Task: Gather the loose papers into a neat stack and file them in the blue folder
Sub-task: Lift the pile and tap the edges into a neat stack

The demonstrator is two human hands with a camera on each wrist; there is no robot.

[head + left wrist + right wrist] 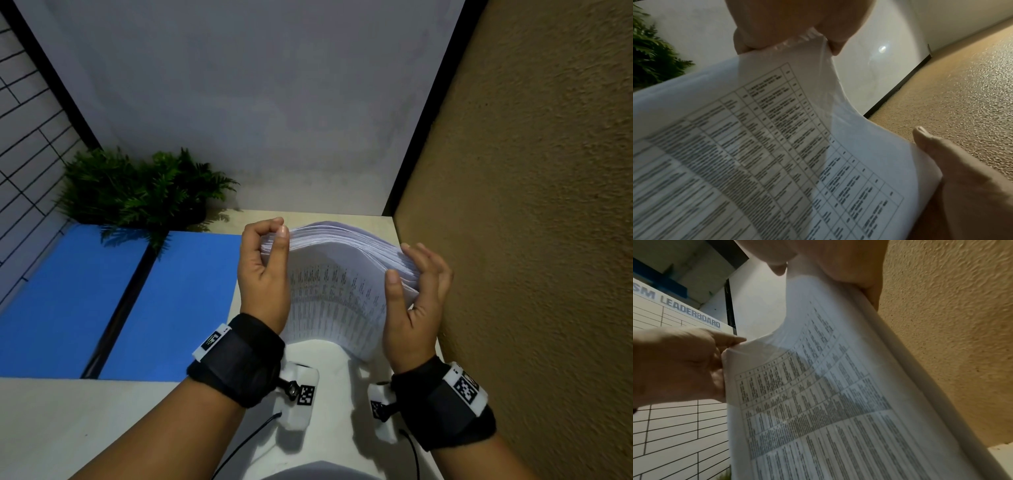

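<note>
While seemingly upright, papers (337,274) wall-side.

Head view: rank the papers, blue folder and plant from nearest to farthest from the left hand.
From the left hand:
1. Papers, gripped in it, on its right.
2. Blue folder, lying open on the desk to its left.
3. Plant, back left corner, beyond the folder.

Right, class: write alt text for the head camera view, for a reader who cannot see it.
Two hands hold a bowed stack of printed papers upright over a pale desk, the left hand pinching its left edge and the right hand gripping its right edge. An open blue folder lies to the left, a fern plant behind it.
</note>
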